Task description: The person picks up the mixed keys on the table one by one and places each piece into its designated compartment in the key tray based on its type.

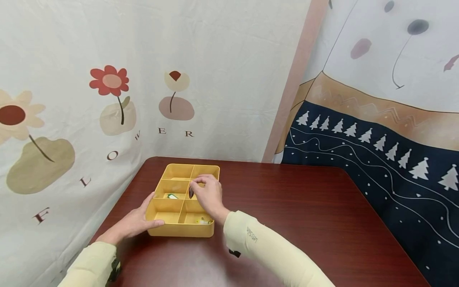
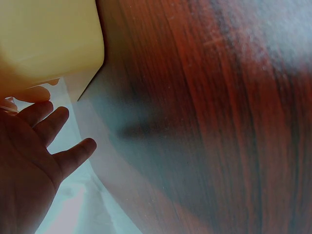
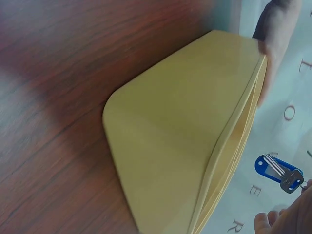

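Observation:
A yellow divided box (image 1: pixel 181 230) stands on the table. My left hand (image 1: pixel 130 225) rests against its near left corner, thumb at the front rim and fingers along the left side. In the left wrist view, the left hand's (image 2: pixel 34 156) visible fingers are spread. My right hand (image 1: pixel 209 195) is over the box's right half and pinches a key (image 1: pixel 191 193). The right wrist view shows this key (image 3: pixel 291 180) with a blue tag (image 3: pixel 265 165) hanging from the fingers. A green-and-white tag (image 1: pixel 172 196) lies in the middle left compartment. Something small and yellowish (image 1: pixel 203 221) lies in the front right compartment.
The dark red wooden table (image 1: pixel 287 215) reaches to the right of the box. A white flower-print cloth (image 1: pixel 229 79) hangs behind and to the left. Another cloth with trees (image 1: pixel 358 159) hangs at the right.

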`<state>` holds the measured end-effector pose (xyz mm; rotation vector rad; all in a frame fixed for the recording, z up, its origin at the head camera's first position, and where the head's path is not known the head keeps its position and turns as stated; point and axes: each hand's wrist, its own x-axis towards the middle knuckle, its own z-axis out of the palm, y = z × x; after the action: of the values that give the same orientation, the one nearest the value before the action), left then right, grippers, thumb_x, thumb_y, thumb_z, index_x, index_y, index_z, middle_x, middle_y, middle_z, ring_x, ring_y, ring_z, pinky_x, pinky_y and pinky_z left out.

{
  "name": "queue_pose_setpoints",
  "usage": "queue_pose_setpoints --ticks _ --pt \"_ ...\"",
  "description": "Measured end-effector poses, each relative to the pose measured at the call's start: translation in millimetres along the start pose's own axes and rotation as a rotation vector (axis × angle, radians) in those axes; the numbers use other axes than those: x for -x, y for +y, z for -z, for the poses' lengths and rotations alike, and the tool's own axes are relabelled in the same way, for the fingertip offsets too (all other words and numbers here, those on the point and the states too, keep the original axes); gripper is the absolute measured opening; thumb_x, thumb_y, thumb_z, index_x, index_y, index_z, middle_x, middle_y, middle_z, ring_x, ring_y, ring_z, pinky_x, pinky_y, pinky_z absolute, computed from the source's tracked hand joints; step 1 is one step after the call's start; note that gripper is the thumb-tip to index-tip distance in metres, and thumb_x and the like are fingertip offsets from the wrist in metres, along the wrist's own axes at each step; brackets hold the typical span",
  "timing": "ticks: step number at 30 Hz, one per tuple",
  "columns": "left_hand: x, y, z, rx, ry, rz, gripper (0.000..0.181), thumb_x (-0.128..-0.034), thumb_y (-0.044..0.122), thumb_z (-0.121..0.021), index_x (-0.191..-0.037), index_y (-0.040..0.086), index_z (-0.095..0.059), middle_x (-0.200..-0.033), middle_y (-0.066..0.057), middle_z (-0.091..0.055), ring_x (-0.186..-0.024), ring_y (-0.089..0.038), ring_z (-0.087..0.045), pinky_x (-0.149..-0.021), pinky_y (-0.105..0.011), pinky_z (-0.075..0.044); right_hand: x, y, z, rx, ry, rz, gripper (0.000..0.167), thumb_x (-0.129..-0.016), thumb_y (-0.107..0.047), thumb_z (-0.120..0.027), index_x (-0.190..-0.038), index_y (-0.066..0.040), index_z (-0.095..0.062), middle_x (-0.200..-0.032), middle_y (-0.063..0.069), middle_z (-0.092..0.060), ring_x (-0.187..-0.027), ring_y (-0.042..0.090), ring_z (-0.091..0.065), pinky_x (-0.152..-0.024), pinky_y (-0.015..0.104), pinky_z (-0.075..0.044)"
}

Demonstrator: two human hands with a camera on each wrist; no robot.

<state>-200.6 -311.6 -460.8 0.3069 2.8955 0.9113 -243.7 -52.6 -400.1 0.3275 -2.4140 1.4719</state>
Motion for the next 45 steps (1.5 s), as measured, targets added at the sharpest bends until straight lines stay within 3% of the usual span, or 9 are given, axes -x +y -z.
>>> queue_pose_setpoints --ticks 9,20,25,33,40,45 --pt "1.6 -1.6 2.1 0.019 -0.008 0.013 0.114 -0.0820 0.049 -0.077 -0.156 -0.002 -0.006 -0.130 -0.041 -0.050 -0.114 -0.047 -0.056 -0.093 -0.060 -0.043 12.3 -15.0 -28.9 -0.082 -0.070 -0.014 0.010 -0.088 -0.023 -0.074 -0.082 -0.017 -0.079 -0.105 -0.008 -0.068 -0.104 0.011 -0.060 -0.093 0.029 -0.045" --pt "3.4 -0.8 1.6 -0.001 -0.014 -0.005 0.113 -0.0834 0.048 -0.076 -0.155 -0.003 -0.005 -0.129 -0.041 -0.050 -0.113 -0.047 -0.057 -0.093 -0.061 -0.044 25.9 -28.8 -56.2 -0.059 -0.147 -0.034 0.009 -0.086 -0.025 -0.075 -0.080 -0.020 -0.079 -0.098 -0.017 -0.064 -0.099 0.004 -0.058 -0.090 0.025 -0.045" --pt "0.2 1.2 -2.7 -0.007 -0.007 -0.022 0.113 -0.0831 0.046 -0.077 -0.155 -0.004 -0.006 -0.126 -0.040 -0.053 -0.110 -0.045 -0.059 -0.091 -0.058 -0.046 30.0 -28.1 -62.8 -0.022 -0.161 -0.034 0.008 -0.085 -0.025 -0.076 -0.080 -0.022 -0.080 -0.104 -0.014 -0.067 -0.102 0.005 -0.058 -0.093 0.027 -0.043" --pt "-1.2 3.8 -3.7 0.002 -0.020 -0.009 0.113 -0.0834 0.047 -0.076 -0.155 -0.005 -0.005 -0.126 -0.039 -0.054 -0.108 -0.044 -0.059 -0.092 -0.060 -0.045 32.0 -28.1 -63.1 -0.007 -0.167 -0.026 0.006 -0.087 -0.027 -0.076 -0.086 -0.023 -0.081 -0.103 -0.016 -0.067 -0.103 0.004 -0.058 -0.094 0.029 -0.042" --pt "-0.9 4.0 -1.3 0.011 -0.026 -0.001 0.114 -0.0828 0.047 -0.077 -0.154 -0.005 -0.005 -0.126 -0.038 -0.054 -0.108 -0.043 -0.060 -0.093 -0.060 -0.046 29.3 -27.1 -55.2 -0.029 -0.154 -0.013 0.008 -0.087 -0.027 -0.076 -0.087 -0.021 -0.081 -0.098 -0.017 -0.067 -0.098 0.002 -0.060 -0.087 0.023 -0.045" --pt "-1.0 4.5 1.2 0.013 -0.040 0.004 0.113 -0.0837 0.047 -0.076 -0.155 -0.005 -0.005 -0.130 -0.038 -0.052 -0.110 -0.042 -0.059 -0.093 -0.060 -0.045 25.5 -24.2 -46.0 -0.047 -0.158 -0.010 0.011 -0.089 -0.028 -0.074 -0.090 -0.020 -0.081 -0.099 -0.016 -0.066 -0.100 0.004 -0.060 -0.089 0.027 -0.046"
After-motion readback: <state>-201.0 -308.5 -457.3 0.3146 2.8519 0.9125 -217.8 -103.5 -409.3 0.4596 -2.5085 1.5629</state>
